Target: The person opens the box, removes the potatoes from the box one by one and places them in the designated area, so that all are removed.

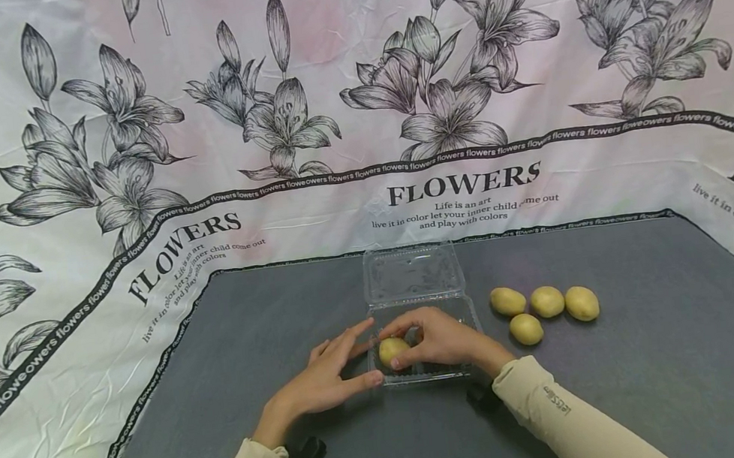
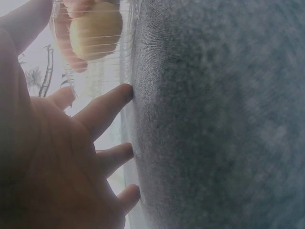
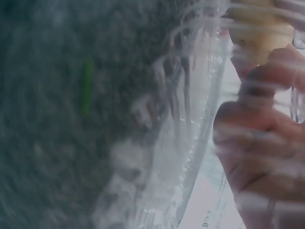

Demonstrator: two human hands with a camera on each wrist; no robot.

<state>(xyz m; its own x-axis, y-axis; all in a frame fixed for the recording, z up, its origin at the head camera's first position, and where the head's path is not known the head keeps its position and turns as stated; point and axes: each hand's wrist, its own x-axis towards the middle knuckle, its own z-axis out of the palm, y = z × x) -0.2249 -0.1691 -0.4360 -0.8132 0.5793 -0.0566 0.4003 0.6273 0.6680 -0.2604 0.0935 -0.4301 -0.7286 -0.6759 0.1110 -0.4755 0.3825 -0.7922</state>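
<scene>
A clear plastic clamshell box (image 1: 451, 373) lies on the table with its lid (image 1: 413, 273) folded back. My right hand (image 1: 443, 337) reaches into the base and holds a yellow lemon (image 1: 392, 350) between thumb and fingers, at the left side of the box. Through the ribbed plastic wall, the left wrist view shows this lemon (image 2: 96, 31) too. At the box's left edge is my left hand (image 1: 329, 375), its fingers spread and extended, with thumb tip and fingertips right by the plastic. Part of the base is hidden under the right hand.
Several lemons (image 1: 547, 302) sit in a loose group right of the box. The grey tabletop (image 1: 267, 308) ends at a flower-printed cloth (image 1: 312, 220) hanging behind and along the sides. Dark wrist cameras (image 1: 307, 456) sit under both forearms.
</scene>
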